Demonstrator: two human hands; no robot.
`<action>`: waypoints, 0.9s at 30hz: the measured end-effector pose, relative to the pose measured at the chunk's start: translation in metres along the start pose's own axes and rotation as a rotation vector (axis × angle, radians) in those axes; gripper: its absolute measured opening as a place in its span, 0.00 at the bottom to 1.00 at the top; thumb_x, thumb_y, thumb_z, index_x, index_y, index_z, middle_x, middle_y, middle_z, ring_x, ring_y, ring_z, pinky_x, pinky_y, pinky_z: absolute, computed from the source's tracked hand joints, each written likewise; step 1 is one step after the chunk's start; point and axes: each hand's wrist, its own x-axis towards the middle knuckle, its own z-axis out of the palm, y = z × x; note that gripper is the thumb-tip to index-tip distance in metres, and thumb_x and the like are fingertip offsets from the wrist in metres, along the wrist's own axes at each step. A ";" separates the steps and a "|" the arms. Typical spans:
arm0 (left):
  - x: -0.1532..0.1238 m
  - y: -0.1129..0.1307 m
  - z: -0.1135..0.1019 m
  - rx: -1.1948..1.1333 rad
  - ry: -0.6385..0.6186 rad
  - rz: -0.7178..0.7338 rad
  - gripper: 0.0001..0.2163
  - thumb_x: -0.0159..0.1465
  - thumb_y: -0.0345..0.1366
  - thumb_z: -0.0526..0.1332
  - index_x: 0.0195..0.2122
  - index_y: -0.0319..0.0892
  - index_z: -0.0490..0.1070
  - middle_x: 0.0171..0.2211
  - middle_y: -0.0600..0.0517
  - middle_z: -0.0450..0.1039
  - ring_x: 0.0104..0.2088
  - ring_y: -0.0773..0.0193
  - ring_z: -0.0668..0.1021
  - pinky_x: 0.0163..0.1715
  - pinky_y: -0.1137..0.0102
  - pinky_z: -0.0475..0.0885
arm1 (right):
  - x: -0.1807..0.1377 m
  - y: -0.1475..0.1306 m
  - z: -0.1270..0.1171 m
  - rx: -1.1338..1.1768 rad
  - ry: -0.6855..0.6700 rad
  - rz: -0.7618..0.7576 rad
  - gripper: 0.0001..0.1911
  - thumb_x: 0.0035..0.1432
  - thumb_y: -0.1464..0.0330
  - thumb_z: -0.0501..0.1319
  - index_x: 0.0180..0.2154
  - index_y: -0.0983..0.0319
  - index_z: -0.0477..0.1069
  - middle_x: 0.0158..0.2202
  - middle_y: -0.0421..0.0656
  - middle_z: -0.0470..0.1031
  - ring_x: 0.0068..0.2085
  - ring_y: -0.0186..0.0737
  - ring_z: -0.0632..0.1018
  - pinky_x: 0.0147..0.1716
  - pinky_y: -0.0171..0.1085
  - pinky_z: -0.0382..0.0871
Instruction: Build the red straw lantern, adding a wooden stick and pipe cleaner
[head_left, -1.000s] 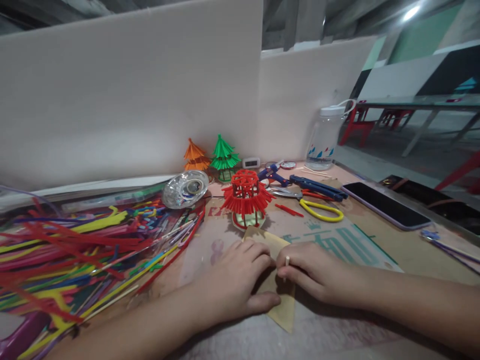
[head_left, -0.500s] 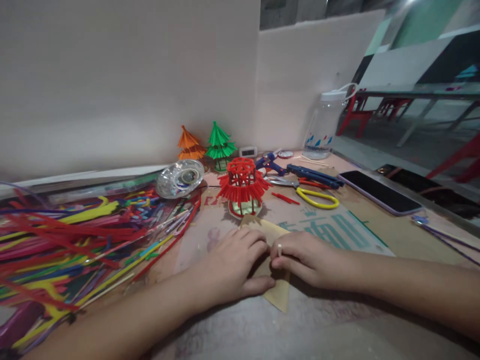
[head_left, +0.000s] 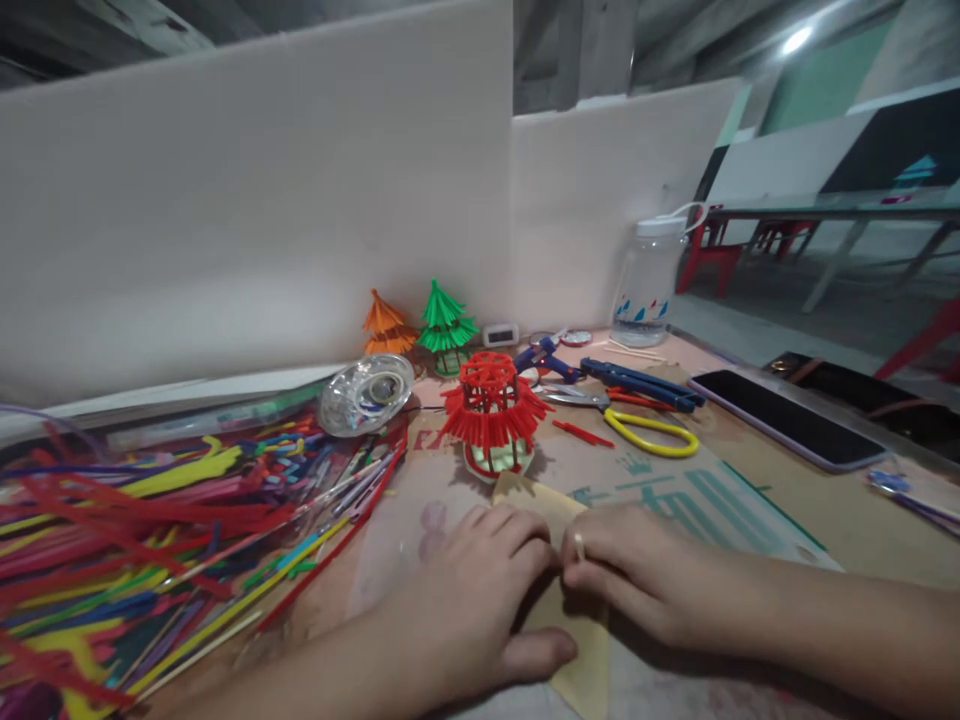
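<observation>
My right hand (head_left: 637,565) is closed in a pinch around a thin pale wooden stick (head_left: 579,546); only its short end shows. Under both hands lies a tan sheet (head_left: 585,650), perhaps sandpaper, on the table. My left hand (head_left: 499,590) rests on this sheet, thumb spread away from its bent fingers, which nearly meet the right hand. Just beyond stands a small red pavilion model (head_left: 495,415) made of pipe cleaners and dark sticks, with a ring-shaped top.
Loose coloured pipe cleaners (head_left: 187,540) cover the left side. Behind are a clear dish (head_left: 337,405), orange (head_left: 386,325) and green (head_left: 446,325) pavilions. To the right lie a glue gun (head_left: 547,358), yellow-handled scissors (head_left: 651,435), blue-handled pliers (head_left: 641,382), a phone (head_left: 784,420) and a bottle (head_left: 643,290).
The camera has tipped upward, so the table's things appear lower in the picture. Both hands keep nearly the same pose on the tan sheet, the stick still in the right.
</observation>
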 end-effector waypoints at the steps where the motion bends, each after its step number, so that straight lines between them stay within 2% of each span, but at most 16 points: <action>1: 0.000 0.000 0.000 -0.007 0.000 -0.003 0.20 0.61 0.49 0.70 0.47 0.43 0.71 0.50 0.50 0.72 0.52 0.54 0.73 0.56 0.59 0.69 | 0.000 0.000 0.000 0.024 -0.010 0.000 0.18 0.70 0.65 0.52 0.31 0.63 0.75 0.29 0.46 0.79 0.31 0.38 0.75 0.33 0.35 0.65; 3: -0.001 0.000 0.000 -0.018 0.002 -0.012 0.20 0.60 0.49 0.71 0.47 0.43 0.71 0.50 0.50 0.72 0.52 0.54 0.74 0.56 0.60 0.69 | 0.001 0.001 0.001 0.034 -0.012 0.024 0.17 0.69 0.64 0.52 0.32 0.63 0.75 0.30 0.47 0.80 0.32 0.39 0.76 0.34 0.35 0.66; 6: 0.000 -0.001 0.002 -0.022 0.000 -0.014 0.22 0.60 0.50 0.70 0.51 0.44 0.71 0.51 0.49 0.73 0.53 0.53 0.73 0.57 0.59 0.68 | 0.002 0.002 0.001 -0.012 0.000 0.100 0.20 0.70 0.62 0.50 0.32 0.62 0.75 0.30 0.48 0.80 0.31 0.40 0.76 0.34 0.37 0.65; 11: 0.002 -0.011 0.009 -0.035 0.027 0.035 0.25 0.60 0.54 0.69 0.53 0.45 0.72 0.52 0.49 0.73 0.54 0.53 0.73 0.58 0.60 0.67 | 0.001 0.002 0.004 0.016 -0.017 0.081 0.19 0.69 0.62 0.49 0.32 0.62 0.74 0.31 0.48 0.79 0.31 0.40 0.76 0.33 0.36 0.66; 14: 0.002 -0.016 0.014 -0.016 0.032 0.055 0.28 0.60 0.56 0.68 0.56 0.46 0.70 0.54 0.48 0.73 0.55 0.52 0.73 0.59 0.59 0.66 | -0.001 0.001 0.004 -0.035 0.001 0.129 0.21 0.70 0.61 0.48 0.32 0.62 0.74 0.32 0.49 0.80 0.33 0.42 0.76 0.35 0.37 0.67; 18: 0.001 -0.019 0.017 -0.007 0.044 0.064 0.27 0.60 0.58 0.67 0.52 0.46 0.72 0.51 0.49 0.74 0.53 0.52 0.74 0.57 0.60 0.67 | -0.002 -0.001 0.004 0.002 -0.038 0.146 0.19 0.68 0.60 0.50 0.32 0.61 0.74 0.33 0.49 0.80 0.35 0.42 0.77 0.37 0.38 0.68; 22: 0.002 -0.019 0.015 0.034 0.055 0.087 0.27 0.63 0.59 0.64 0.55 0.45 0.71 0.52 0.47 0.74 0.53 0.53 0.74 0.57 0.60 0.68 | 0.002 0.001 0.004 -0.015 -0.027 0.162 0.22 0.69 0.60 0.47 0.32 0.62 0.74 0.32 0.50 0.80 0.34 0.44 0.77 0.37 0.39 0.68; 27: 0.002 -0.019 0.015 0.066 0.053 0.108 0.25 0.64 0.58 0.64 0.53 0.44 0.71 0.52 0.48 0.74 0.54 0.54 0.74 0.57 0.63 0.68 | 0.001 0.002 0.006 0.037 -0.021 0.105 0.21 0.69 0.60 0.48 0.32 0.61 0.73 0.32 0.49 0.79 0.34 0.42 0.77 0.36 0.37 0.68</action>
